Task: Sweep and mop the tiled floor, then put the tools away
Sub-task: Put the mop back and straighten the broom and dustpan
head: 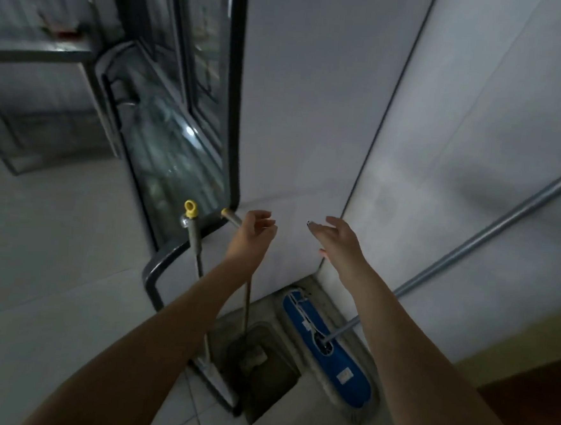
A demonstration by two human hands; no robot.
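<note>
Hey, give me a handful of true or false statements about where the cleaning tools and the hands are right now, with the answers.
1. The blue mop head lies on the floor by the wall corner. True.
2. The right hand grips the mop handle. False: it is open and holds nothing.
3. Two handles, one with a yellow cap, stand beside the glass door. True.
4. The left hand is down at the dustpan. False: it is up at a handle's top end.
</note>
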